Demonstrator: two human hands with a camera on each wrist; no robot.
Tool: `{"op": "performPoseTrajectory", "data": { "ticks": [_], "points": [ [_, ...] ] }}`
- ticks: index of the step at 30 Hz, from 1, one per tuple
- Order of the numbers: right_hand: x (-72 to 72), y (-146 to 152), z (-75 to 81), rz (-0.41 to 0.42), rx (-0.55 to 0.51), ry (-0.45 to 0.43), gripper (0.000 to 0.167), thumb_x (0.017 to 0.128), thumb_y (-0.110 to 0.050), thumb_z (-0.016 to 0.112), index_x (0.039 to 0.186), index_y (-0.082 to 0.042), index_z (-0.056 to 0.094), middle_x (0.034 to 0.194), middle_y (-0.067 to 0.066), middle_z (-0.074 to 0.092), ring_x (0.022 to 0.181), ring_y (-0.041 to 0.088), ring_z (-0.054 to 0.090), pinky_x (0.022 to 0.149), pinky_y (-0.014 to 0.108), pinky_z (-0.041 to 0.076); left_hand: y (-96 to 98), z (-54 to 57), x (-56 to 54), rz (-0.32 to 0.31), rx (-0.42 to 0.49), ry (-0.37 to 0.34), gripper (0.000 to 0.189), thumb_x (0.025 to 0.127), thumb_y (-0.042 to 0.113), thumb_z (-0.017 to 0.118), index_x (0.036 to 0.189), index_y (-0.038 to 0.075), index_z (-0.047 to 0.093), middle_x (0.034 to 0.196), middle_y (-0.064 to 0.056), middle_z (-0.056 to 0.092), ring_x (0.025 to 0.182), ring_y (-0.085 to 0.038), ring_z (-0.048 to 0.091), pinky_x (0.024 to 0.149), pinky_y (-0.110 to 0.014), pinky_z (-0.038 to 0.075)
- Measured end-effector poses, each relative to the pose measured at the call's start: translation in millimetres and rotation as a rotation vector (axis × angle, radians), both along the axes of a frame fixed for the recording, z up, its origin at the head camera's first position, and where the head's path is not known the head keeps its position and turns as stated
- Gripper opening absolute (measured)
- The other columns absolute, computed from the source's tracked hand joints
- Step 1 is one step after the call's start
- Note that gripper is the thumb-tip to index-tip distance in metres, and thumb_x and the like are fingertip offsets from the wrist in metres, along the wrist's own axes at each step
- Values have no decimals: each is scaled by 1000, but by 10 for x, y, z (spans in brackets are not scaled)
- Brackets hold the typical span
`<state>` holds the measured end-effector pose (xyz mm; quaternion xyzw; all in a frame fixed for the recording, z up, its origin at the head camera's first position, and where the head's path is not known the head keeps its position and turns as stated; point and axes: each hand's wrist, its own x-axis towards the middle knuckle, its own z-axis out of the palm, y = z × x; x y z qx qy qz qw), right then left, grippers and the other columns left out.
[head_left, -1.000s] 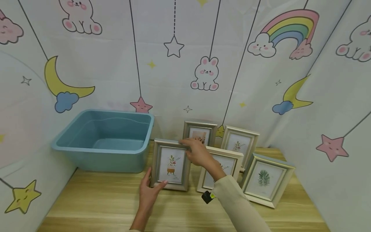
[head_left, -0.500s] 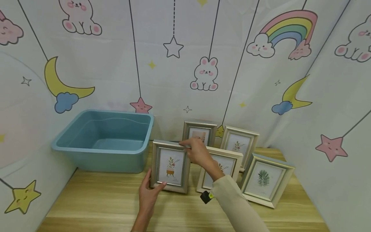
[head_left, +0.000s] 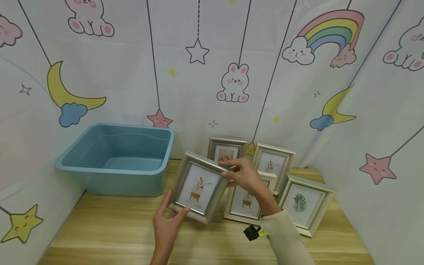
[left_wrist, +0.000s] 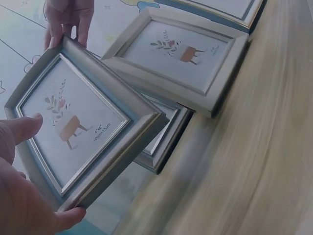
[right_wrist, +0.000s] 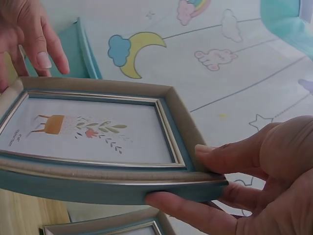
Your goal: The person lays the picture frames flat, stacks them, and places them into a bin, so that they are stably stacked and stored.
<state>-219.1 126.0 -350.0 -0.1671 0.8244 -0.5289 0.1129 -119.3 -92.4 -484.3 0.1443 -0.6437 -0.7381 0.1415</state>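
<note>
A silver-edged picture frame (head_left: 200, 187) with a potted plant print is held between my two hands, tilted sideways. My left hand (head_left: 166, 224) grips its lower left corner, thumb over the front edge. At the upper right corner, my right hand (head_left: 245, 176) pinches the border between thumb and fingers. The left wrist view shows the held picture frame (left_wrist: 68, 132) lifted off the wooden table (left_wrist: 244, 161). Right behind my right hand stands a cream picture frame (head_left: 246, 202) with a similar print, its upper part partly covered by that hand.
A blue-green plastic tub (head_left: 112, 180) stands at the left. Other upright picture frames are a silver one (head_left: 226, 141) at the back, a cream one (head_left: 273, 163) behind, and a leaf-print one (head_left: 303, 206) at the right. A patterned curtain (head_left: 198, 95) hangs behind the table.
The picture frame has gone from standing nearly upright to tilting clockwise and up. My right hand has shifted right along with its upper corner; my left hand stays on the lower left corner.
</note>
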Motion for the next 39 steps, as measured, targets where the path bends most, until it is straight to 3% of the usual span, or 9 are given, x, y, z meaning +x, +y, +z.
{"op": "performPoseTrajectory", "data": {
  "ticks": [3, 6, 12, 15, 20, 24, 27, 34, 39],
  "points": [
    [50, 100, -14, 19, -69, -15, 39, 93, 2, 65, 132, 2, 62, 126, 27, 60, 82, 20, 64, 72, 42, 62, 30, 56, 28, 45, -4, 52, 80, 78, -2, 82, 148, 2, 45, 165, -16, 23, 151, -38, 24, 109, -42, 41],
    [85, 186, -54, 18, -134, -44, 41, 93, 3, 64, 134, 6, 59, 118, 27, 59, 85, 18, 62, 74, 42, 62, 61, 94, 57, 106, 23, 91, 75, 77, -6, 81, 145, -2, 48, 165, -18, 22, 151, -37, 22, 108, -33, 43],
    [131, 333, -173, -28, -249, -109, 45, 94, 4, 62, 138, 8, 54, 124, 27, 58, 93, 18, 67, 77, 41, 62, 86, 137, 89, 183, 224, 170, 98, 82, -11, 72, 160, 15, 20, 163, -21, 24, 149, -42, 25, 107, -28, 46],
    [154, 397, -243, -33, -317, -117, 46, 94, 5, 60, 139, 10, 50, 129, 34, 56, 96, 20, 70, 78, 42, 61, 61, 150, 83, 138, 349, 193, 99, 88, -10, 66, 162, 18, 6, 163, -24, 20, 148, -43, 26, 101, -21, 49],
    [203, 473, -356, -64, -428, -160, 49, 95, 5, 60, 141, 13, 46, 137, 29, 55, 96, 18, 72, 80, 42, 61, 17, 173, 77, 22, 442, 128, 79, 96, 0, 61, 160, 8, 15, 161, -19, 25, 136, -24, 47, 95, -24, 54],
    [243, 527, -436, -86, -489, -180, 48, 95, 3, 62, 140, 11, 49, 124, 10, 66, 96, 20, 72, 79, 42, 61, -19, 135, 71, -54, 419, 77, 71, 97, 2, 58, 159, 7, 23, 153, -12, 40, 117, -7, 59, 91, -31, 57],
    [277, 568, -497, -109, -519, -193, 46, 95, 2, 62, 139, 7, 53, 120, 2, 66, 99, 21, 71, 80, 43, 61, -50, 69, 66, -115, 392, 98, 73, 95, -6, 56, 159, 6, 22, 140, -5, 51, 110, -7, 64, 88, -33, 58],
    [347, 641, -623, -214, -570, -283, 48, 95, 3, 61, 141, 6, 50, 123, 10, 60, 105, 29, 68, 84, 50, 59, -90, -72, 39, -241, 266, 280, 79, 86, -20, 57, 155, -4, 24, 124, 5, 61, 101, -11, 70, 81, -29, 60],
    [381, 673, -694, -217, -609, -314, 43, 95, 3, 61, 137, 0, 58, 120, 8, 61, 104, 30, 68, 84, 51, 59, -91, -96, 34, -260, 221, 300, 83, 83, -21, 60, 155, -5, 23, 123, 3, 61, 98, -11, 70, 78, -29, 61]
  ]
}}
